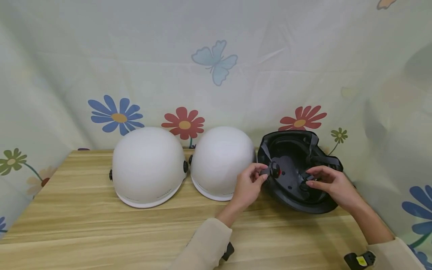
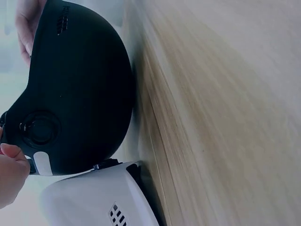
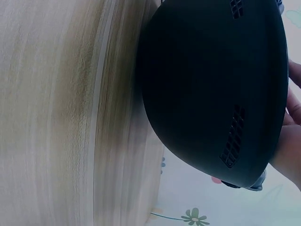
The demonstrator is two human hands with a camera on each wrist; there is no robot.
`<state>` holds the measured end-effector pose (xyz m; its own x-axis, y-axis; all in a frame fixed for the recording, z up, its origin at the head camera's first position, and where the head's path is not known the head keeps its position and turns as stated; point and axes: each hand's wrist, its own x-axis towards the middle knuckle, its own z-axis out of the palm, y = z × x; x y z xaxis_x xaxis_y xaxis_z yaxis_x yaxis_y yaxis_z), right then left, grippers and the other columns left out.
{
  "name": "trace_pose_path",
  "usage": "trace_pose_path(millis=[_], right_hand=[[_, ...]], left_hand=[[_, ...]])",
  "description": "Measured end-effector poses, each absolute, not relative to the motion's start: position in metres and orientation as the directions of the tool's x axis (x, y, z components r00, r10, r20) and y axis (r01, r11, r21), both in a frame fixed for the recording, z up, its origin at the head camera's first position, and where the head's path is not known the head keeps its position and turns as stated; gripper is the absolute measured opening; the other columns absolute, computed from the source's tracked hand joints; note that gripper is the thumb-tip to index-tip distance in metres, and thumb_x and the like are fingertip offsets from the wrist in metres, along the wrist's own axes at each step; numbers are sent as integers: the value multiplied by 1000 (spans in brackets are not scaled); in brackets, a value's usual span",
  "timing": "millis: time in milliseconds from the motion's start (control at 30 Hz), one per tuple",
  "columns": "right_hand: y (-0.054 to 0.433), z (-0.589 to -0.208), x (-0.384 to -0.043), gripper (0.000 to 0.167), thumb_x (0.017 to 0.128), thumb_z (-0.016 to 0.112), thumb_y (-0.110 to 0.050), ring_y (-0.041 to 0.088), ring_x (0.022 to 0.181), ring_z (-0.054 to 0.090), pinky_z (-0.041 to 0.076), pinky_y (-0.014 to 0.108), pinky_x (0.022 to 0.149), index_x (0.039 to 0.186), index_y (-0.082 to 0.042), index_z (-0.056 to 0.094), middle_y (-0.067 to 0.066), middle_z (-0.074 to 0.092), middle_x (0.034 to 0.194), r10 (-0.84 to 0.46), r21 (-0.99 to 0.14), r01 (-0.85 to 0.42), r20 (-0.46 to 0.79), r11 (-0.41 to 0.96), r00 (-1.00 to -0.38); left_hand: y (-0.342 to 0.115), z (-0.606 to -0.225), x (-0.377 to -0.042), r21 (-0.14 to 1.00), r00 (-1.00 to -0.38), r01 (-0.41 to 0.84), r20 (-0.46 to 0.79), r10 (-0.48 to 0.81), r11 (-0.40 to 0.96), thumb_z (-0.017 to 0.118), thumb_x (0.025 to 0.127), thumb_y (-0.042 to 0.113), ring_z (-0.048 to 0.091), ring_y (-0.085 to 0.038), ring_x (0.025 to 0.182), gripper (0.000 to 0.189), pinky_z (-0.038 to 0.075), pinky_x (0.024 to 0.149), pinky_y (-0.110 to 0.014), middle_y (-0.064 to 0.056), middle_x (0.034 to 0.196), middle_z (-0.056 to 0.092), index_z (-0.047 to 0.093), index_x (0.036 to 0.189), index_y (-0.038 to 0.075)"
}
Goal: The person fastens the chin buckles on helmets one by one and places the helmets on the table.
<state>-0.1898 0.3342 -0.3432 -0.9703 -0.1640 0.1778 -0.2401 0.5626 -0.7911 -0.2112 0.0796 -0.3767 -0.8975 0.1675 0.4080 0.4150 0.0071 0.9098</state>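
Observation:
A black helmet (image 1: 290,204) lies upside down at the right of the table, its padded inside facing up. Over its left rim, my left hand (image 1: 248,183) pinches a black strap buckle (image 1: 275,170) with a bit of red on it. My right hand (image 1: 332,183) reaches in over the right side, thumb and forefinger on the chin strap (image 1: 305,177). From the left wrist, the helmet's outer shell (image 2: 84,89) fills the upper left, with the left fingers at its edge. In the right wrist view the shell (image 3: 211,84) covers most of the right hand.
Two white helmets stand dome up to the left, one (image 1: 148,165) at the far left and one (image 1: 221,159) right beside the black one. All sit on a wooden table (image 1: 101,232). A flower-printed curtain (image 1: 152,67) hangs behind and at both sides.

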Motion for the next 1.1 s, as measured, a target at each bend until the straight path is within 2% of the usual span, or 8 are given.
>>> trace_pose_path(millis=[200, 433, 733, 967, 1100], right_hand=[[334, -343, -190, 33, 86, 64, -18, 12, 84, 57, 46, 20, 69, 112, 1, 56, -2, 57, 98, -156, -782, -238, 181, 576, -971], [335, -344, -189, 33, 86, 64, -17, 14, 83, 57, 46, 20, 69, 112, 1, 56, -3, 58, 96, -156, -785, -248, 193, 568, -969], [334, -344, -188, 33, 86, 64, -17, 12, 83, 57, 46, 19, 70, 113, 1, 56, -2, 57, 97, -157, -783, -250, 195, 570, -968], [334, -344, -188, 32, 87, 64, -17, 13, 84, 55, 46, 20, 69, 112, 1, 56, -4, 58, 98, -164, -784, -257, 199, 566, -966], [334, -343, -188, 31, 87, 64, -16, 13, 84, 55, 46, 20, 69, 112, 1, 56, -4, 58, 97, -168, -785, -265, 206, 560, -964]], left_hand=[[78, -374, -211, 922, -912, 388, 385, 144, -8, 62, 85, 0, 43, -7, 68, 19, 37, 57, -17, -2, 82, 55, 64, 104, 3], [78, -372, -210, 930, -921, 363, 349, 170, 58, 67, 85, 18, 42, -6, 66, 25, 37, 58, -18, 2, 79, 51, 63, 106, 4], [73, -370, -215, 841, -858, 498, 443, 260, 209, 67, 84, 19, 37, -5, 55, 32, 32, 49, -17, 3, 66, 45, 61, 114, 11], [69, -369, -217, 791, -823, 536, 411, 393, 295, 65, 85, 20, 38, -5, 49, 33, 34, 45, -17, 4, 58, 44, 62, 118, 16], [68, -370, -217, 785, -820, 532, 385, 424, 316, 65, 85, 21, 36, -5, 47, 32, 32, 44, -17, 4, 54, 42, 62, 117, 17]])
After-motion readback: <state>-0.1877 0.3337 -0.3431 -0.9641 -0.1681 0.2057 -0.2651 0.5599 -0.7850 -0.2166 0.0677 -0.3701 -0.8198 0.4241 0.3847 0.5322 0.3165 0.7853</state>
